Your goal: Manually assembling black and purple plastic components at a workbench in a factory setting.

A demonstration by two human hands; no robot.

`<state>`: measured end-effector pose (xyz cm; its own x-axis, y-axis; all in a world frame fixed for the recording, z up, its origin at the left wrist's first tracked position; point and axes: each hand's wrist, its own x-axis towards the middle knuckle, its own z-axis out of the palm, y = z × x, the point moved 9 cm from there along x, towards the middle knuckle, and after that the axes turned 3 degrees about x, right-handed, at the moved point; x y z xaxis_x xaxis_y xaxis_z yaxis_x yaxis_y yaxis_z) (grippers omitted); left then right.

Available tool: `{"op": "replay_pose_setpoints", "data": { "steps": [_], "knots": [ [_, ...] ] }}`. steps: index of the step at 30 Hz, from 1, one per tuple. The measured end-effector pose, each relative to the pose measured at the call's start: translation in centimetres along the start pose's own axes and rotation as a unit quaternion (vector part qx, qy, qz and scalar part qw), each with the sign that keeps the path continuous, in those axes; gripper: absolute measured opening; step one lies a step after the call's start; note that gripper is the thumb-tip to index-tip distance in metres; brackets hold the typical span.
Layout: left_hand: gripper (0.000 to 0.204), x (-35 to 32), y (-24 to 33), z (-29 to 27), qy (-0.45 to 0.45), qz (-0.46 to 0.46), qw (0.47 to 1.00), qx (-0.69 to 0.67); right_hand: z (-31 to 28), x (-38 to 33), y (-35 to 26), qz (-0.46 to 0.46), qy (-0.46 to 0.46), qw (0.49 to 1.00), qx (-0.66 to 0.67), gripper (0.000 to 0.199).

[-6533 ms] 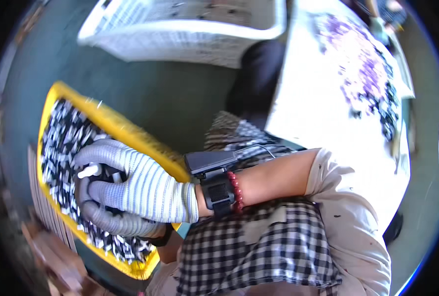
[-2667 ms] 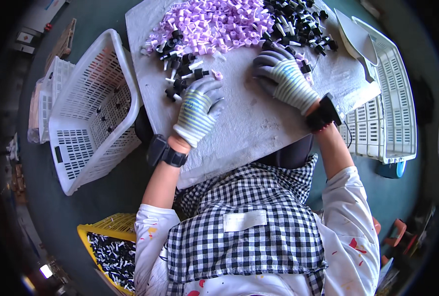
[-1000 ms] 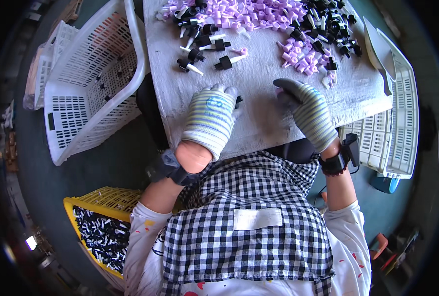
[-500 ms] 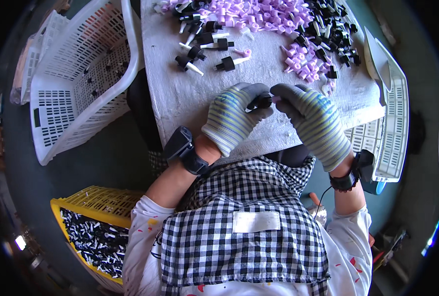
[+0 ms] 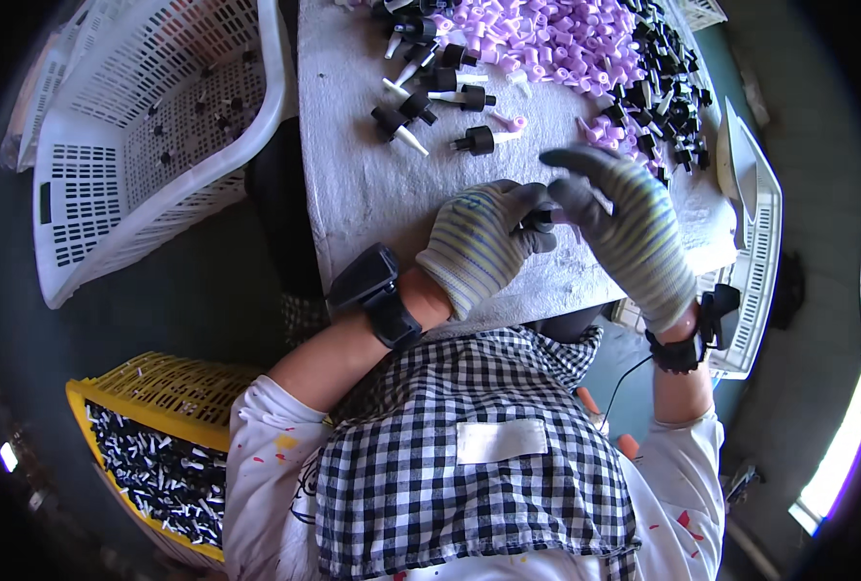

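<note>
Both my hands wear grey-palmed striped gloves and meet above the near part of the table [image 5: 372, 203]. In my left hand [image 5: 479, 242] a small black cap [image 5: 543, 217] is pinched between thumb and fingers. A bit of a purple nozzle [image 5: 570, 229] shows beside the cap, mostly covered by fingers. My right hand [image 5: 634, 218] is close on the right, its fingers spread apart and one digit at the cap. Beyond lie several loose black caps with white stems [image 5: 479, 140], a heap of purple nozzles [image 5: 546, 39] and a pile of black caps [image 5: 667, 82].
A white perforated basket [image 5: 96, 208] at the left has a few black pieces in it. Lower left, a yellow basket [image 5: 150, 387] is filled with black and white pieces. Another white basket [image 5: 755, 281] stands by the table's right side, with a white scoop-like piece [image 5: 730, 160] near it.
My right hand's fingers have spread and lifted from the pinch at the cap. My left hand still grips the cap. The whole view has shifted slightly.
</note>
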<state>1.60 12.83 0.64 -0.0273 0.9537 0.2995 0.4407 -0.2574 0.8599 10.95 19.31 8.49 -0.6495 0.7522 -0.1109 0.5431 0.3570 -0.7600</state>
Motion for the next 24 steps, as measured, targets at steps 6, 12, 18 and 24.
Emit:
{"op": "replay_pose_setpoints", "data": {
  "steps": [6, 12, 18, 24],
  "knots": [
    [0.029, -0.6, 0.7, -1.4, 0.066, 0.074, 0.995, -0.007, 5.3, 2.3, 2.2, 0.235, -0.040, 0.947, 0.214, 0.061],
    [0.029, -2.4, -0.3, -1.1, 0.042, 0.053, 0.998, 0.009, 5.6, 3.3, 2.8, 0.181, -0.029, 0.983, 0.022, 0.052],
    [0.030, -2.3, -0.1, -0.6, 0.031, 0.056, 0.998, 0.012, 5.7, 3.0, 2.6, 0.086, 0.011, 0.995, -0.040, 0.048],
    [0.035, 0.3, -0.7, 1.6, -0.055, -0.034, 0.997, 0.044, 3.5, 2.3, 6.3, 0.121, 0.093, 0.988, 0.034, 0.060]
  ]
}}
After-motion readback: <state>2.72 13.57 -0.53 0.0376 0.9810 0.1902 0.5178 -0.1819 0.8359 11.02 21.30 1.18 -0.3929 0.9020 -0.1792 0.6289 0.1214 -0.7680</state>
